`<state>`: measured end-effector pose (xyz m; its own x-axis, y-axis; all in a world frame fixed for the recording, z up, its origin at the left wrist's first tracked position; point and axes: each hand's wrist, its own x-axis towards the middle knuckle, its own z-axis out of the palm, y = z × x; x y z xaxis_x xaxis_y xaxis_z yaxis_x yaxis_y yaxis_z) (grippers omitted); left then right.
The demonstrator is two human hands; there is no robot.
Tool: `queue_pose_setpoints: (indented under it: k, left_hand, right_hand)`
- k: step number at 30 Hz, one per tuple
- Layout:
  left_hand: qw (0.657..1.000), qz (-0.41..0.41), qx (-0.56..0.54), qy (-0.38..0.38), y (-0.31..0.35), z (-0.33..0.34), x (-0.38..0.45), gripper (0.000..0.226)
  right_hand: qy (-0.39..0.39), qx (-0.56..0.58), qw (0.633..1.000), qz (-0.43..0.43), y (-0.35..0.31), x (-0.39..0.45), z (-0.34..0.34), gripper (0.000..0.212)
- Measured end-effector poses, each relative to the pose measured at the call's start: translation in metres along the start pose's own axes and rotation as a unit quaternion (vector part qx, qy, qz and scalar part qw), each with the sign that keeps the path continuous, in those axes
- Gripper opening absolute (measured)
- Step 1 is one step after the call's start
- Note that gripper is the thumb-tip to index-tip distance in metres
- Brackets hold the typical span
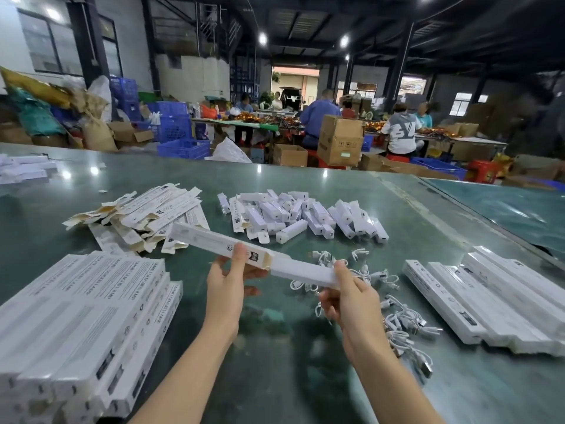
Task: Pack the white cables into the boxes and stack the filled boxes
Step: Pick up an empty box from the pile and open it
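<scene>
A dim warehouse with a dark ceiling (305,16) and round lamps (262,38). Windows (46,47) line the left wall. Blue crates (174,123), cardboard boxes (341,139) and sacks (97,133) clutter the floor. People sit at far tables (260,125) before an open doorway (295,84).

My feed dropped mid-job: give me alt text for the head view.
The hands, left and right, hold a long white box over a green table, sliding a white insert into its open end. Loose white cables lie at right, stacked boxes at left.
</scene>
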<state>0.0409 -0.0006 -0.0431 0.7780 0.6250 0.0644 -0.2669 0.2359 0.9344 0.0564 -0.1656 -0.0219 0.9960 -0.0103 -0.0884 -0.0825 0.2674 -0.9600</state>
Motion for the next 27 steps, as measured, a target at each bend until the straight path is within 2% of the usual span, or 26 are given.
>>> queue_pose_setpoints:
  k: [6,10,15,19,23,27]
  left_hand:
    - [0.999,0.005,-0.008,-0.037,0.002,-0.001,-0.001,0.051]
    - [0.998,0.014,0.009,-0.056,0.001,-0.002,-0.003,0.046]
    - [0.996,0.007,0.021,-0.085,0.000,0.001,-0.004,0.054]
    - [0.992,-0.005,0.019,-0.128,-0.001,0.004,-0.008,0.052]
    - [0.986,-0.049,-0.014,-0.157,-0.002,0.007,-0.012,0.039]
    - [0.981,-0.095,-0.061,-0.161,0.002,0.004,-0.010,0.038]
  right_hand:
    - [-0.023,-0.013,0.999,0.028,0.001,0.000,-0.002,0.038]
    - [-0.014,-0.003,1.000,0.021,-0.002,-0.002,-0.003,0.032]
    - [0.002,0.037,0.999,0.036,-0.005,-0.002,-0.005,0.034]
    - [-0.043,0.075,0.996,0.033,-0.005,-0.007,0.003,0.037]
    - [-0.105,0.059,0.993,-0.001,-0.001,-0.014,0.012,0.028]
    - [-0.102,-0.043,0.989,-0.101,0.005,-0.020,0.016,0.015]
